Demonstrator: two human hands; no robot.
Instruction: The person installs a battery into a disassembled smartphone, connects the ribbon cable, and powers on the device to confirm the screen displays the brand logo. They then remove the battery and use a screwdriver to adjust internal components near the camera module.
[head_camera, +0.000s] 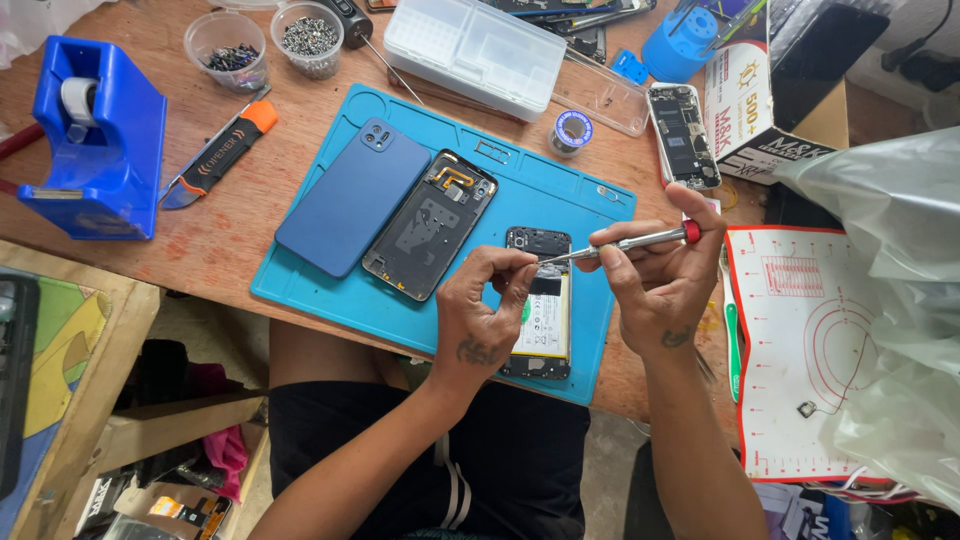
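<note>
1. The screwdriver (625, 243), a thin metal shaft with a red cap, lies nearly level; its long axis runs from the cap at about 3 o'clock to the tip at about 9 o'clock, tilted slightly down toward the tip.
2. The right hand (660, 280) has its fingers (612, 232) clamped on the screwdriver, the forefinger arched over the red cap.
3. The left hand (485, 310) has thumb and forefinger pinched together just at the tip of the screwdriver; whether something tiny sits between them cannot be told.
4. Beneath both hands the opened phone (540, 300) lies on the blue work mat (545, 185), long axis running 12 to 6 o'clock, camera end at 12 o'clock, battery showing.
5. At 10 o'clock from the hands, a dark phone frame (430, 225) and a blue back cover (352, 197) lie side by side, touching, both tilted toward 1 o'clock.
6. Further at 10 o'clock on the wooden tabletop (215, 240): an orange utility knife (220, 152), two clear cups of screws (270, 40), and a blue tape dispenser (95, 135).
7. At 12 o'clock stands a clear parts box (475, 50); at 1 o'clock another bare phone board (683, 135).
</note>
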